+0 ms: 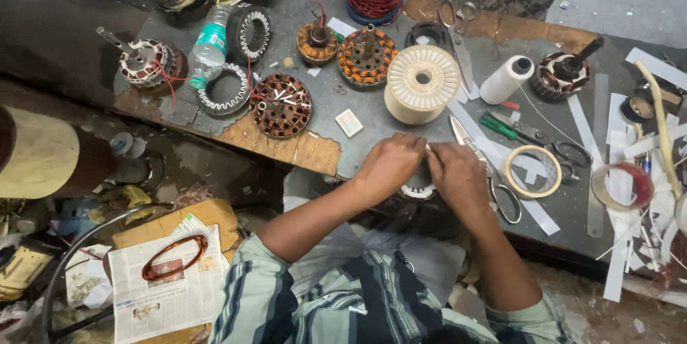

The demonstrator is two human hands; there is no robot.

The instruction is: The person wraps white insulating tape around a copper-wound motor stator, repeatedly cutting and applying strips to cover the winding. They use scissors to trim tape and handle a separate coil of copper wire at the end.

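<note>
Hands [426, 169] grip stator [417, 188] near cream spool [422, 83].

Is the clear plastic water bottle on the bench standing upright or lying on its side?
Lying on its side. The water bottle shows its full length along the bench, cap end toward the far edge, between two wound motor stators.
</note>
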